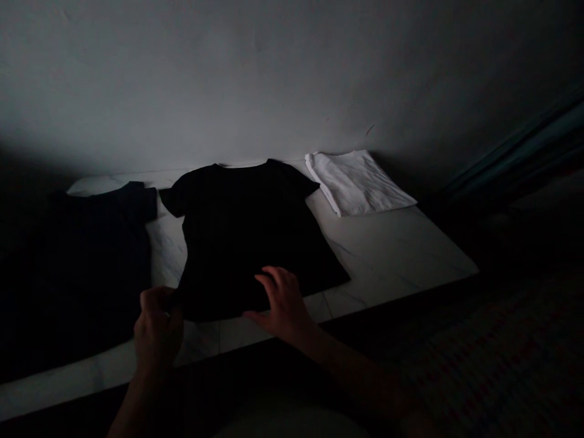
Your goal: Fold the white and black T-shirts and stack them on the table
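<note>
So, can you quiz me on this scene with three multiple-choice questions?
1. Where is the folded white garment from the black T-shirt? A) Beyond it, rightward B) Beneath it C) Left of it
2. How many hands show? A) One B) Two C) Three
3. How does the black T-shirt lie? A) Balled up B) On a hanger C) Spread flat

1 A: it lies nearer the wall, to the right.
2 B: a left hand and a right hand, both at the hem.
3 C: it's spread on a pale surface.
</note>
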The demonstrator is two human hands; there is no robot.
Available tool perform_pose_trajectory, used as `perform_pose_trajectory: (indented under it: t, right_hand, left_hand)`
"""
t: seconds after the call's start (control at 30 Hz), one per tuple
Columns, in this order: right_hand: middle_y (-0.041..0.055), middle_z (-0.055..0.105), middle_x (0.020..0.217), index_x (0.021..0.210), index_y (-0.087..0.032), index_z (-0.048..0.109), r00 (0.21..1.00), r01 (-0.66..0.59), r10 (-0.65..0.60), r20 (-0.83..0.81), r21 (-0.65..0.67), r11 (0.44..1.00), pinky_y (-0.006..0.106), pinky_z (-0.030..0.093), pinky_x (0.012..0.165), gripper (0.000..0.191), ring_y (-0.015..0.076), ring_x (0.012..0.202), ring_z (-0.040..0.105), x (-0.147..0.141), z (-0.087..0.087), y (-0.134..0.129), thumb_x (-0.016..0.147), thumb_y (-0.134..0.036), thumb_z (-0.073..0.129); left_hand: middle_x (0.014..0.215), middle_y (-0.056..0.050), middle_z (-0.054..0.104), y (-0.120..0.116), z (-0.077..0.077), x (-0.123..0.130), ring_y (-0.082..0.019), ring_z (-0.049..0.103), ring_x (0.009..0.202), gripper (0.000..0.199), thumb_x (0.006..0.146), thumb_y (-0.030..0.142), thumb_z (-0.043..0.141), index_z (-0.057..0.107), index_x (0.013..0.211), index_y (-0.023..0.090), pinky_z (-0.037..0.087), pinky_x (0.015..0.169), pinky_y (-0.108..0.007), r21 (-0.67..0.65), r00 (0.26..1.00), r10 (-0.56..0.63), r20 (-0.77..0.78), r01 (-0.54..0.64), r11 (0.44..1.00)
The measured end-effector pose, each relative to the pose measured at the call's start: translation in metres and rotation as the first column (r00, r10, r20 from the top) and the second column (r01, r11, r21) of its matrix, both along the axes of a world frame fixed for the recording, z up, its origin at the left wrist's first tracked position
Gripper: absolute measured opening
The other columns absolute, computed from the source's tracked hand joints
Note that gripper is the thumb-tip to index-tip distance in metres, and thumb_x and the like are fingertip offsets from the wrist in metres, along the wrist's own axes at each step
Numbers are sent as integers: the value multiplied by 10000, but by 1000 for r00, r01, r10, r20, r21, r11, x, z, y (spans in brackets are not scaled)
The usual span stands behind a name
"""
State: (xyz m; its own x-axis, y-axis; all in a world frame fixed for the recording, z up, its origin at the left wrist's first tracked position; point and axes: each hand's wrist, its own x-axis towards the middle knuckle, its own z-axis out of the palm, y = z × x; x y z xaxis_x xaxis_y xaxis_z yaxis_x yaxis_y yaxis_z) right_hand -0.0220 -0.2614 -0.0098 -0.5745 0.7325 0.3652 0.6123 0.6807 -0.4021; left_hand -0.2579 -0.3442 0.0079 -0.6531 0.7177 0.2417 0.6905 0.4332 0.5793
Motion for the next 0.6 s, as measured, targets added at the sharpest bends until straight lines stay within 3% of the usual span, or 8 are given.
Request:
perform_pose_trajectory:
  t: [0.1, 0.17, 0.33, 0.43, 0.5, 0.6]
  right_hand:
    - [156, 568, 1296, 1230, -151, 584, 995, 49, -49, 88, -5, 999, 464, 434, 1015, 456, 290, 1175, 516, -24, 1, 7, 829, -320, 720]
    - [132, 596, 1263, 1185, -172, 613, 984, 103, -105, 141, 24, 994, 434, 449, 989, 332, 263, 1131, 540, -16, 2, 16, 856, -140, 630]
    - [127, 622, 1201, 1156, -178, 638, 930, 288, -318, 186, 170, 942, 432, 460, 959, 439, 267, 1098, 557, 69, -6, 40, 805, 28, 474]
    - [132, 629, 1126, 1112, -177, 655, 890, 392, -424, 167, 196, 899, 422, 501, 892, 497, 268, 1021, 586, 126, -13, 52, 725, 52, 444]
    - [107, 623, 1087, 1073, -207, 663, 885, 429, -450, 117, 171, 887, 393, 529, 854, 525, 253, 984, 606, 152, -15, 59, 672, 49, 441]
    - [71, 605, 1057, 1041, -253, 675, 903, 422, -429, 20, 144, 895, 362, 553, 838, 547, 235, 981, 621, 169, -15, 61, 637, 30, 438]
  left_hand:
    - [815, -49, 642, -2, -1, -4, -254, 674, 745, 221, 741, 333, 506, 457, 936, 241, 491, 620, -331, -29, 999, 36, -11, -36, 999]
    - [820, -53, 655, -7, -2, -11, -261, 679, 743, 217, 764, 337, 506, 467, 955, 242, 486, 613, -330, -71, 999, 12, -30, -14, 997]
    - [809, -61, 683, -27, 3, -29, -268, 671, 671, 195, 828, 346, 444, 500, 988, 251, 437, 564, -324, -269, 975, -187, -122, 149, 952]
    - [766, -40, 683, -32, 9, -33, -257, 664, 634, 211, 834, 328, 417, 510, 1010, 260, 434, 556, -314, -391, 960, -269, -79, 219, 894]
    - [768, -42, 689, -31, 13, -36, -263, 669, 632, 232, 838, 333, 393, 505, 1028, 259, 444, 556, -317, -460, 969, -237, -65, 182, 869]
    - [818, -62, 708, -31, 14, -41, -285, 688, 672, 256, 833, 356, 382, 490, 1042, 256, 461, 558, -328, -478, 984, -148, -101, 82, 875]
